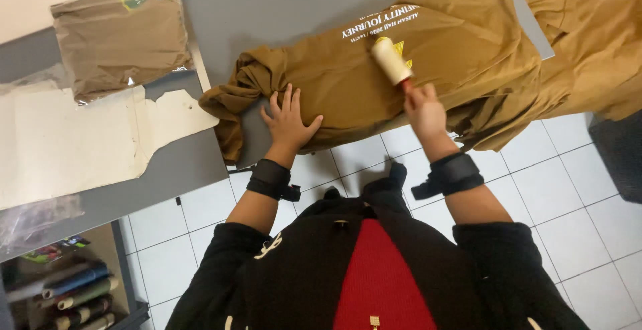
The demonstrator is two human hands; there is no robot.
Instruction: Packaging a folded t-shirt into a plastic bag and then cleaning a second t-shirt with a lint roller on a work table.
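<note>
A brown shirt with white and yellow print lies spread on a grey table. My left hand rests flat on the shirt near its bunched left end, fingers apart. My right hand grips the red handle of a lint roller, whose pale roll lies on the shirt beside the print. Both wrists wear black bands.
A folded brown shirt in a clear bag lies at the table's back left. Torn pale paper covers the left tabletop. More brown fabric hangs at the right. A shelf with rolls sits low left over white floor tiles.
</note>
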